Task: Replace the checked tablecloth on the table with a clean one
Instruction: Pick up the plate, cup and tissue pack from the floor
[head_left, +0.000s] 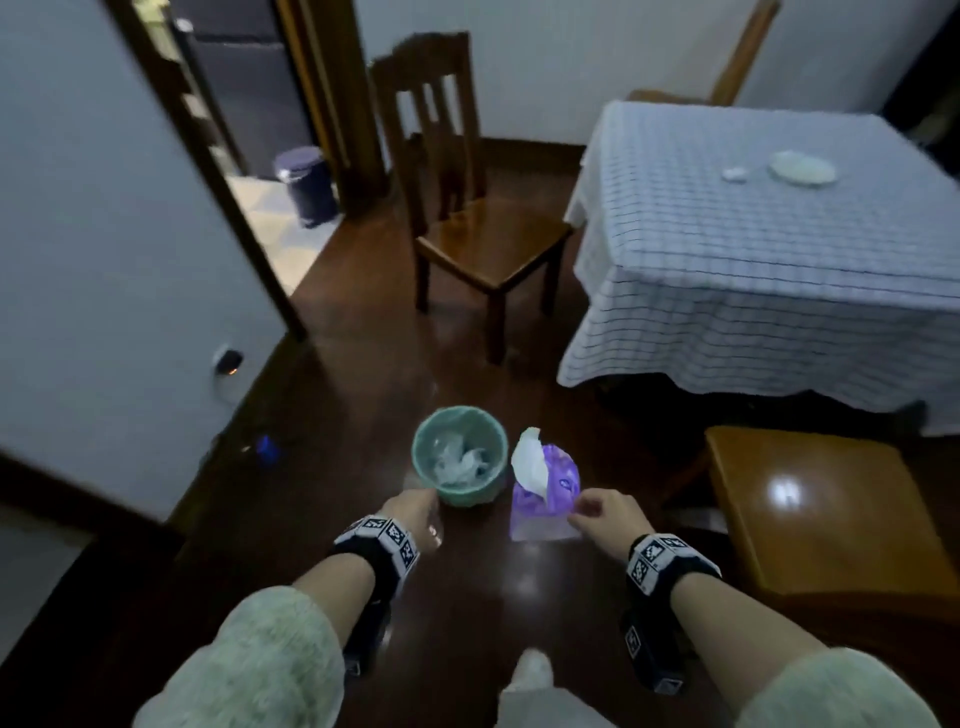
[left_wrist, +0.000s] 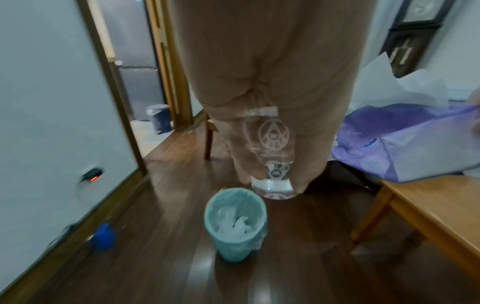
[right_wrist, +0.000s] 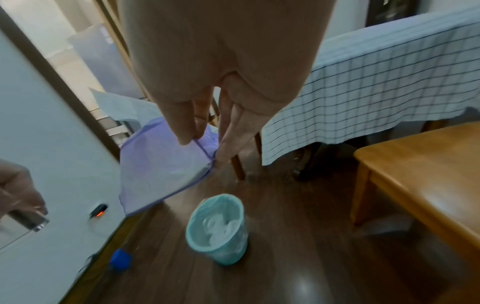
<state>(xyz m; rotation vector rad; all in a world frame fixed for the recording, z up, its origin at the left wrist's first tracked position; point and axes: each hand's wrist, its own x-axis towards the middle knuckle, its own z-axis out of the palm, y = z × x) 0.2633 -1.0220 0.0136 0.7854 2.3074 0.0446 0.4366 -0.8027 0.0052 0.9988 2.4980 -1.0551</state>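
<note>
The checked tablecloth (head_left: 753, 260) covers the table at the right and hangs over its sides; it also shows in the right wrist view (right_wrist: 376, 82). A white plate (head_left: 802, 167) and a small white item (head_left: 734, 174) lie on it. My left hand (head_left: 415, 517) grips a clear glass (left_wrist: 272, 154) with a printed logo, held above the floor. My right hand (head_left: 605, 512) pinches the edge of a purple tissue pack (head_left: 545, 493), which hangs from my fingers (right_wrist: 187, 131). Both hands are well short of the table. No clean cloth is in view.
A teal waste bin (head_left: 460, 457) with crumpled paper stands on the dark wood floor just ahead of my hands. A wooden chair (head_left: 483, 239) stands left of the table, and a wooden stool (head_left: 810, 519) at the right. A doorway (head_left: 249, 156) opens at the left.
</note>
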